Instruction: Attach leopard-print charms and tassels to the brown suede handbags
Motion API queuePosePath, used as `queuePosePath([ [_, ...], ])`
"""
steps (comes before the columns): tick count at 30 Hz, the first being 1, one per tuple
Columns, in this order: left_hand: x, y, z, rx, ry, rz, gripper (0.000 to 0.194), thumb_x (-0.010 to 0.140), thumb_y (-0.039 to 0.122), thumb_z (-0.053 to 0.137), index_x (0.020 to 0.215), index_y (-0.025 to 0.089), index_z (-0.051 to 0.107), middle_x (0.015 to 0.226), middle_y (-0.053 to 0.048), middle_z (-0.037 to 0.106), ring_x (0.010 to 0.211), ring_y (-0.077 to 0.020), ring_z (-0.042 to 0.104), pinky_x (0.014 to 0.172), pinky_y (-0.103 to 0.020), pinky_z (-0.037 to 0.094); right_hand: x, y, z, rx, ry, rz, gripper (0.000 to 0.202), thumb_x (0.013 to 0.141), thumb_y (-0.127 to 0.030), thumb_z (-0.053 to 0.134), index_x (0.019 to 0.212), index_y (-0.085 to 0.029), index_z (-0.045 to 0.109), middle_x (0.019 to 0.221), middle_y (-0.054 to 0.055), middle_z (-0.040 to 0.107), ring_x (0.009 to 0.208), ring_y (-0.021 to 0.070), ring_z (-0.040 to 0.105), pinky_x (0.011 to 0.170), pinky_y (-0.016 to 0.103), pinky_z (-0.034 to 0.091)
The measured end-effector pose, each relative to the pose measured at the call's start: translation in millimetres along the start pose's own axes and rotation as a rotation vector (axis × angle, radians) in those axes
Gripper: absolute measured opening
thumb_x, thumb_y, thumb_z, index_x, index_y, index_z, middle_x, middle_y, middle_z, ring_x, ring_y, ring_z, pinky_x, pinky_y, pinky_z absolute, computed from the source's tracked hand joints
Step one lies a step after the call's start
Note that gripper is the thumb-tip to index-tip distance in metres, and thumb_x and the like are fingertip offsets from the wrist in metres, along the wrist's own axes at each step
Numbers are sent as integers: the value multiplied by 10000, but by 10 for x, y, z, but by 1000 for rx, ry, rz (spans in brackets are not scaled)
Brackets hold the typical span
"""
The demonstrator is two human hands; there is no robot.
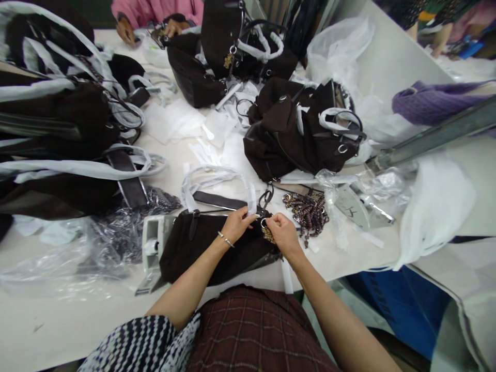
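A dark brown handbag (194,248) lies in front of me at the table's front edge, its handle (248,188) wrapped in white paper. My left hand (237,226) pinches the bag's top edge near the foot of that handle; the exact spot under the fingertips is hidden. Close beside it, my right hand (284,233) is closed on a metal ring (264,223) at the bag's right end. From this ring hangs a gold-coloured charm (268,235), partly behind the fingers. To the right lies a pile of braided cords with metal fittings (310,214).
More brown handbags (294,129) lie behind, with others stacked left (58,119). A plastic bag of dark cords (127,232) and a grey tape dispenser (153,243) lie left. White wrapping scraps (174,121) cover the middle. A co-worker's hands (176,27) are across the table.
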State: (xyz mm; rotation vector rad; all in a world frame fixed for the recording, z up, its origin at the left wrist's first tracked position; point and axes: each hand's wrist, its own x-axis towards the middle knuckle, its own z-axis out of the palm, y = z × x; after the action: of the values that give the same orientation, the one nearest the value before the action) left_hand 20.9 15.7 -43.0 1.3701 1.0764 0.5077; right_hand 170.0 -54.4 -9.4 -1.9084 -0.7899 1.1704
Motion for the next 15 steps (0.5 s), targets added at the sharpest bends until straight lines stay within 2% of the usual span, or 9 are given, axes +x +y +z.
queuePosePath([
  [3, -88, -44, 31, -101, 15, -23, 236, 814, 384, 586, 774, 151, 585, 669, 32, 541, 550, -99, 525, 544, -220, 437, -2, -6, 0, -67, -9, -21, 246, 752, -415, 598, 646, -208, 520, 518, -47, 527, 470, 109, 452, 449, 219, 333],
  [7, -207, -119, 87, -124, 93, -34, 246, 810, 390, 602, 755, 153, 572, 593, 53, 506, 494, -74, 466, 472, -184, 383, -59, 40, 68, -119, -46, -15, 228, 741, -385, 592, 626, -206, 511, 496, -59, 514, 462, 101, 440, 453, 206, 332],
  [11, -286, -122, 130, -190, 99, -99, 252, 806, 403, 605, 797, 153, 572, 599, 42, 542, 503, -91, 530, 490, -197, 463, -130, 85, 122, -115, -48, -2, 222, 744, -377, 586, 630, -206, 501, 493, -68, 503, 453, 97, 436, 443, 200, 329],
  [15, -353, -90, 164, -193, 71, -75, 273, 803, 414, 617, 857, 147, 606, 645, 28, 563, 550, -105, 566, 539, -226, 525, -119, 148, 121, -95, -21, -11, 235, 756, -384, 580, 629, -203, 502, 501, -66, 493, 466, 97, 430, 443, 200, 328],
])
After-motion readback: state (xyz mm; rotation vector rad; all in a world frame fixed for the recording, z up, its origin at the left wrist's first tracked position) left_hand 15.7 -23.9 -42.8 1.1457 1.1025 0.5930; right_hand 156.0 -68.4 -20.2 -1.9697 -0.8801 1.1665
